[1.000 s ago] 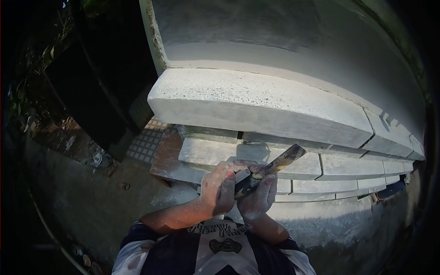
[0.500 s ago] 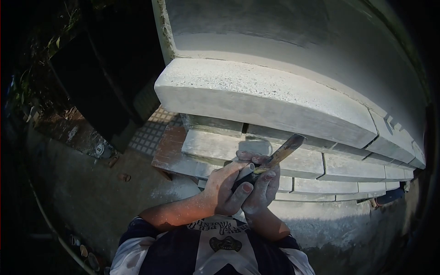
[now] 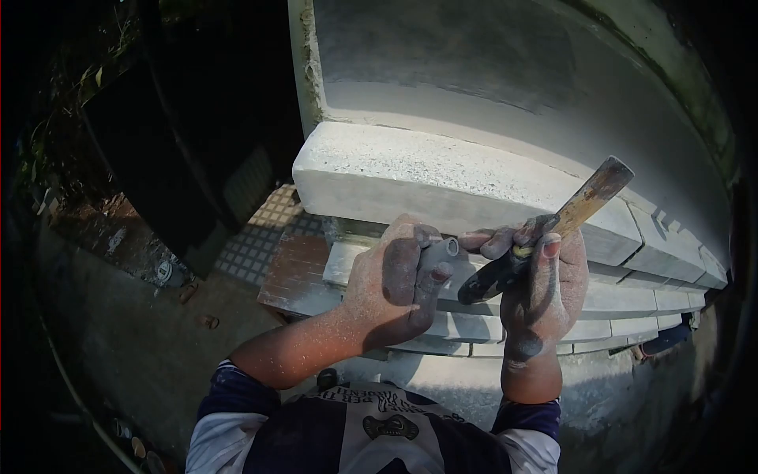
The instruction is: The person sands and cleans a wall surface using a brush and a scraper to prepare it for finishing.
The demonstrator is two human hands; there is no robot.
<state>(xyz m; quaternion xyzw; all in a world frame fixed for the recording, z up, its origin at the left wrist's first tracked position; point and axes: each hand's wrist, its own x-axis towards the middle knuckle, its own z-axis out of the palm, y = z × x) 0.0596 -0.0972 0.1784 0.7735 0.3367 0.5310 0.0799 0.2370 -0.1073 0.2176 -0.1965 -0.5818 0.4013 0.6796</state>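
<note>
Dusty with pale powder, my left hand (image 3: 391, 276) is closed around a short grey tube (image 3: 439, 251), its round open end showing by the thumb. To the right, my right hand (image 3: 545, 276) grips a chisel-like tool by its middle. The tool's flat, stained blade (image 3: 594, 197) points up and right, and its dark handle (image 3: 491, 278) points down and left toward my left hand. The two hands are apart. Behind and beneath them runs a stepped stack of pale blocks (image 3: 410, 178), with dust and specks on the top ledge.
A pale wall (image 3: 450, 95) rises behind the blocks. At the left are a brown wooden board (image 3: 296, 272), a tiled floor patch (image 3: 257, 241) and a dark upright panel (image 3: 150, 166). Small items lie on the ground (image 3: 189, 340) at lower left.
My hands have separated from being pressed together. The right hand has moved right and up with the tool; the left has moved slightly up, still holding the tube. The view has shifted slightly.
</note>
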